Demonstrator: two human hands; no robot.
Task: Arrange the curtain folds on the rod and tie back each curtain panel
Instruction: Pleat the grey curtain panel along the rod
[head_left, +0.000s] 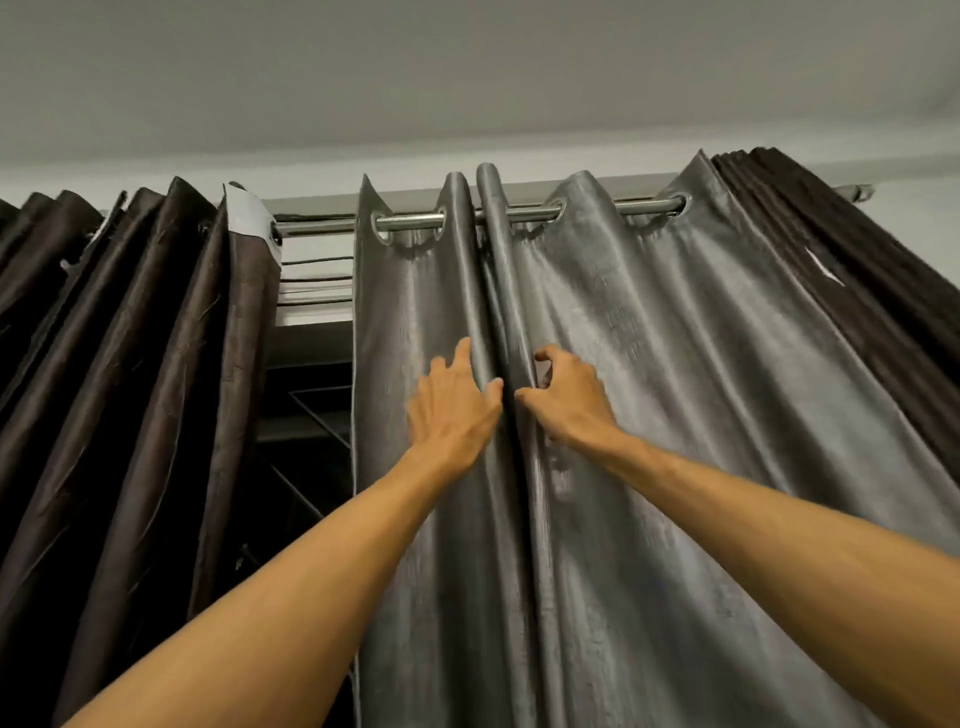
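Observation:
A shiny grey curtain panel (675, 415) hangs by metal eyelets from a chrome rod (530, 212) near the ceiling. Two of its folds meet at the middle, forming a deep vertical crease. My left hand (452, 410) lies on the fold left of that crease, fingers stretched up along the cloth and thumb at the crease edge. My right hand (569, 397) grips the fold just right of the crease, fingers curled into the fabric. A dark brown panel (130, 364) is bunched at the left of the rod, and another dark brown panel (857, 270) is bunched at the far right.
Between the left brown panel and the grey one is a gap (311, 395) showing a dark window with a metal frame and a pale blind above it. The grey ceiling (467, 78) is close over the rod. The rod's right end (862, 191) pokes out past the curtains.

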